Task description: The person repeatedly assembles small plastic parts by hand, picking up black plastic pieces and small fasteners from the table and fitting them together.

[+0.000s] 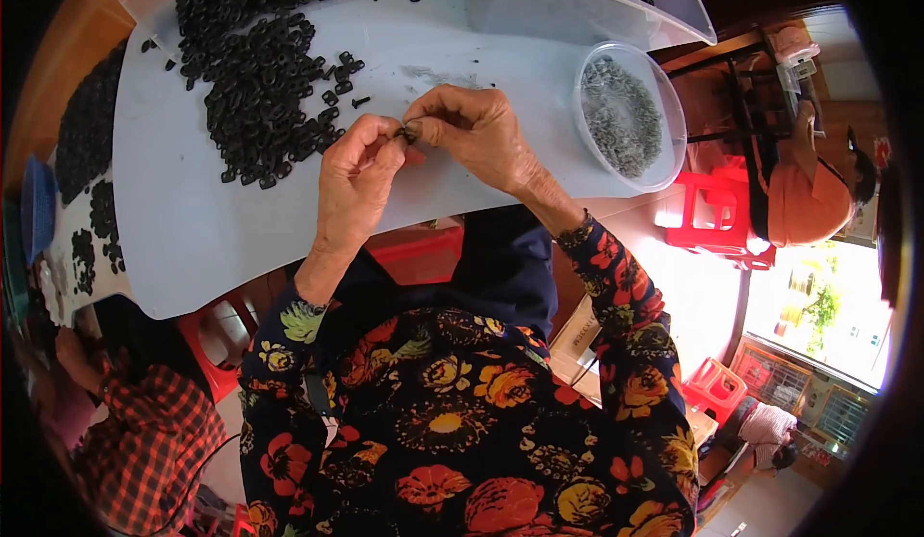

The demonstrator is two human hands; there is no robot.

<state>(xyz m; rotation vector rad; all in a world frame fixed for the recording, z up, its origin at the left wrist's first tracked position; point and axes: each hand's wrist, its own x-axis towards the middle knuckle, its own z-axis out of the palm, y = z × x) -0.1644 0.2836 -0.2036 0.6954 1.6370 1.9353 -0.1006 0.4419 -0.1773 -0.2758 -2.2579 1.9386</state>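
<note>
My left hand [360, 166] and my right hand [474, 133] meet over the near part of the pale table. Between their fingertips is a small black part [405, 133], mostly covered by the fingers. Both hands are closed in a pinch on it. Just left of my hands spreads a large heap of small black ring-shaped parts [255, 94]. A single black screw-like piece [361, 102] lies on the table beyond my left hand. To the right stands a round clear tub [624, 118] with many small greyish, see-through pieces in it.
A clear plastic bin [577, 12] with black parts stands at the back right. Further black parts [89, 133] and a blue basket [37, 208] lie far left. A person in a checked shirt [159, 441] sits at lower left. Red stools [712, 212] and other people are at right.
</note>
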